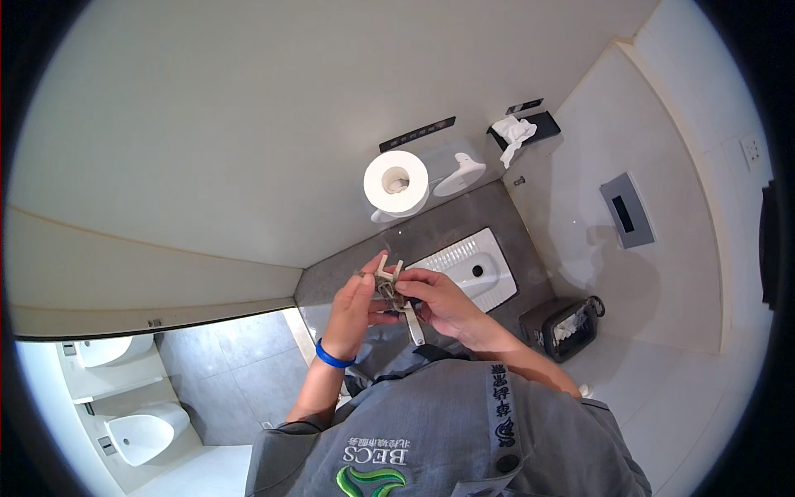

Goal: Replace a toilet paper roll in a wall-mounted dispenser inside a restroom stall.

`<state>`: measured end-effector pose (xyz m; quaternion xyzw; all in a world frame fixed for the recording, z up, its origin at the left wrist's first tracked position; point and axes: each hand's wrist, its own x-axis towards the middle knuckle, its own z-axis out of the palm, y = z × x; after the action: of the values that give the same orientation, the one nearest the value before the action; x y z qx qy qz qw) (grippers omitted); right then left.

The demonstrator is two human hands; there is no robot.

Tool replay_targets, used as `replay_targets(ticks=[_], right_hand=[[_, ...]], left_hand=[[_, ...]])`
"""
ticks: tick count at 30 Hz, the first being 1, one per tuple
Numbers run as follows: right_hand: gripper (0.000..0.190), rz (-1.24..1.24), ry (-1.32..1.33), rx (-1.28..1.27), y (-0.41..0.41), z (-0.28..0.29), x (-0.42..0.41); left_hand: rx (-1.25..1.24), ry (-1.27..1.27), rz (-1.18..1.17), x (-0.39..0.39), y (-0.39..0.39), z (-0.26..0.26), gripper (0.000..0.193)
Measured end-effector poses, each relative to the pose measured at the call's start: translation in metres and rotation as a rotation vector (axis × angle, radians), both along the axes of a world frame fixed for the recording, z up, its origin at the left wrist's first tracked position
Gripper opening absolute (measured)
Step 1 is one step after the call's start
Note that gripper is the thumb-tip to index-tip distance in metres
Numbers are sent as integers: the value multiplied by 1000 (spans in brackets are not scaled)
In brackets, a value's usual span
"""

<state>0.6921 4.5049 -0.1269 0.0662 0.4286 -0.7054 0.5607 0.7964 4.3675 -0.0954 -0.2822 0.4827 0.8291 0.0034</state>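
Before my chest, my left hand (353,304), with a blue wristband (334,355) at the wrist, and my right hand (448,304) both hold a tangled bunch of small keys (387,288). From its top sticks an off-white two-pronged piece (384,263), which looks like plastic. A pale flat strip (414,329) hangs from the bunch beside my right fingers. My fingers hide part of the bunch. Beyond my hands, a large toilet paper roll (377,180) sits at the partition wall, beside a white dispenser part (459,177).
A white squat toilet (497,282) is set into the grey floor. A black waste bin (540,320) with crumpled paper stands right of it. A black tissue holder (546,126) and a grey flush plate (627,210) are on the walls. Urinals (140,435) show beyond the partition at left.
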Motion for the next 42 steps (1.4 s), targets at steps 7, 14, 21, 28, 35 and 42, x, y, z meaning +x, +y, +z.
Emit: replay_targets(ticks=[7, 14, 21, 28, 35, 42], right_hand=[[14, 135, -15, -41, 6, -9, -7], [15, -18, -140, -38, 11, -6, -13], [18, -67, -138, -76, 13, -11, -15], [20, -101, -95, -40, 20, -4, -19], [20, -173, -37, -39, 25, 4, -22], [17, -273, -68, -92, 22, 8, -20]], left_hand=[[-579, 28, -180, -7, -21, -13, 42], [-467, 38, 221, -4, -5, -20, 17], [-652, 76, -46, -6, 13, -31, 10], [-640, 14, 111, -12, 5, -23, 7], [-785, 79, 296, -16, 23, -21, 15], [-710, 60, 7, -18, 37, -36, 13]])
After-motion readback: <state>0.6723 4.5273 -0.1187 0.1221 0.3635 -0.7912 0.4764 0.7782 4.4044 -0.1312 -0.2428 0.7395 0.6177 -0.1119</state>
